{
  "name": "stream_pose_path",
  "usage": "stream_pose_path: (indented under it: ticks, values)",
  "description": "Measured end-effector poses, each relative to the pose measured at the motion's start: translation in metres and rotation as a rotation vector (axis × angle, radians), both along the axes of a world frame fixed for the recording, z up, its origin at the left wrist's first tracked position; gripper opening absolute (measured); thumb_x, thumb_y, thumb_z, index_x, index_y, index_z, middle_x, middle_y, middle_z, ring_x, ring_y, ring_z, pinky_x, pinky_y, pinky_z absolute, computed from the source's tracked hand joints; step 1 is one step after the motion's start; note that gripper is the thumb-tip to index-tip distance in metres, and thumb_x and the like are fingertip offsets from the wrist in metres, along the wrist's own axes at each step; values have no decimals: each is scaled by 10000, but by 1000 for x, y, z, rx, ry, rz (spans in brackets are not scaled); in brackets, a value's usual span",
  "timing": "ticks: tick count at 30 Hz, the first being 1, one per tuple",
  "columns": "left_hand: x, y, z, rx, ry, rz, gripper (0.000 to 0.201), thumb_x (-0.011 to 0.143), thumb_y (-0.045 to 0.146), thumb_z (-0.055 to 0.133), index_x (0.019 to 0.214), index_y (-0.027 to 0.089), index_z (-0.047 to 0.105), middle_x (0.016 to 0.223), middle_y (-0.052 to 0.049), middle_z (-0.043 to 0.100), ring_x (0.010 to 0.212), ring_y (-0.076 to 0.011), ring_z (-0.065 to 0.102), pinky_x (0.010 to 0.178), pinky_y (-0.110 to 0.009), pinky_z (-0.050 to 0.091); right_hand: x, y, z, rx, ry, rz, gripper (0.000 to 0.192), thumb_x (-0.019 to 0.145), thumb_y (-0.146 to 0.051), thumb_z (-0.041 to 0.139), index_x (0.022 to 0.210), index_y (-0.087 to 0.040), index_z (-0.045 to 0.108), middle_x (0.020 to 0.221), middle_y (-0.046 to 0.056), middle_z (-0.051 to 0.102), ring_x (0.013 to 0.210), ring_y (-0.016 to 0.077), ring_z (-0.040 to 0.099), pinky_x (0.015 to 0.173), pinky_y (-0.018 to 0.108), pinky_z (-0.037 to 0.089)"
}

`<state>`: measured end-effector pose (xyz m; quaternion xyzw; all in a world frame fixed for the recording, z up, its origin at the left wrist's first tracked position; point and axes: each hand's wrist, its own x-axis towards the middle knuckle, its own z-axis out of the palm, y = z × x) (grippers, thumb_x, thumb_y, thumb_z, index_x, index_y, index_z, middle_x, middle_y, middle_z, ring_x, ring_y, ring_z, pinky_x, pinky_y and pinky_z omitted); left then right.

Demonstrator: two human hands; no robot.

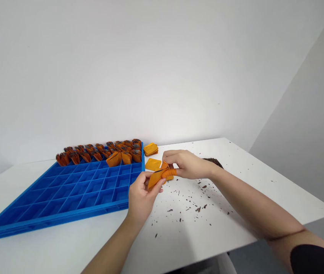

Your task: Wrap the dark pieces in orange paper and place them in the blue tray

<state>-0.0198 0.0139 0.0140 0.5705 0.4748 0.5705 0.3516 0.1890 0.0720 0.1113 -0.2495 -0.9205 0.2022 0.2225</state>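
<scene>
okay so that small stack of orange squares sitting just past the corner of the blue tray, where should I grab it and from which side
Pinch the stack of orange squares across its two side edges, coming from above and from its right. It lies flat, so only the edges give purchase. The blue tray wall crowds its left side, while the white table to its right is bare. The loose orange square lies just in front, so a low frontal approach would likely nudge it.

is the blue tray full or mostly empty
Mostly empty. On the blue compartment tray only the far rows hold folded orange pieces; the nearer compartments show bare blue bottoms.
</scene>
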Motion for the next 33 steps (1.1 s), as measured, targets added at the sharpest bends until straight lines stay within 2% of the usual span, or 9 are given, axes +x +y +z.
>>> stream_pose_path:
  ticks: [3, 7, 11, 13, 16, 19, 24, 30, 33]
  values:
    - [-2, 5, -6, 52, -8, 4, 472, 798, 447, 869, 1122, 212, 619, 1125, -78, 740, 845, -198, 755, 769, -360, 650, 4, 3, 4, 47, 80, 0, 140, 996, -336, 694, 933, -217, 734, 969, 28, 667, 848, 151, 634, 778, 306, 498]
    - [-5, 10, -12, 63, 150, 78, 510, 805, 421, 847, 1150, 226, 525, 1181, -76, 666, 816, -166, 685, 696, -318, 597, -1, 15, 18, 193, 158, -90, 145, 1010, -333, 665, 958, -225, 746, 980, 46, 673, 886, 174, 612, 779, 314, 459]
    - [-7, 9, -15, 133, 327, 44, 348, 886, 336, 733, 1125, 227, 505, 1079, -52, 637, 896, -203, 660, 700, -325, 557, -50, 42, 26, 326, 149, -126, 126, 1005, -292, 654, 960, -216, 744, 1009, 48, 675, 912, 180, 607, 774, 300, 415]
    - [-8, 9, -16, 174, 417, 0, 278, 913, 294, 682, 1121, 225, 511, 1068, -58, 640, 994, -239, 646, 764, -363, 550, -89, 61, 22, 333, 113, -73, 99, 986, -249, 664, 969, -207, 751, 1015, 49, 681, 930, 180, 618, 776, 283, 407]
    - [-10, 7, -16, 177, 509, -41, 219, 925, 263, 647, 1099, 219, 521, 1038, -65, 641, 1000, -259, 627, 792, -399, 531, -146, 93, 10, 328, -37, -37, 88, 931, -154, 671, 937, -191, 752, 1020, 43, 686, 909, 174, 619, 755, 264, 392]
    - [-12, 6, -14, 176, 534, -65, 185, 918, 237, 635, 1056, 226, 513, 1004, -66, 641, 1012, -276, 616, 773, -399, 520, -186, 118, -4, 335, -180, -61, 119, 908, -145, 670, 959, -203, 760, 1059, 35, 703, 941, 182, 623, 720, 266, 375]
    - [-13, 4, -10, 199, 543, -89, 196, 897, 177, 627, 1018, 241, 486, 969, -63, 644, 1032, -294, 601, 795, -418, 505, -212, 138, -18, 383, -340, -118, 157, 934, -196, 648, 1036, -229, 763, 1159, 22, 727, 991, 188, 636, 670, 289, 332]
    - [-14, 2, -11, 200, 543, -89, 223, 892, 158, 619, 962, 254, 430, 978, -75, 643, 1043, -312, 584, 803, -434, 498, -229, 148, -26, 538, -410, -34, 169, 942, -162, 613, 997, -203, 767, 1104, 62, 745, 1001, 207, 634, 763, 319, 316]
    - [-13, 4, -12, 203, 511, -68, 259, 876, 146, 637, 953, 260, 418, 957, -67, 637, 1013, -303, 578, 791, -419, 494, -236, 151, -29, 555, -452, 17, 151, 932, -169, 628, 980, -192, 769, 1094, 80, 754, 1028, 223, 626, 783, 334, 296]
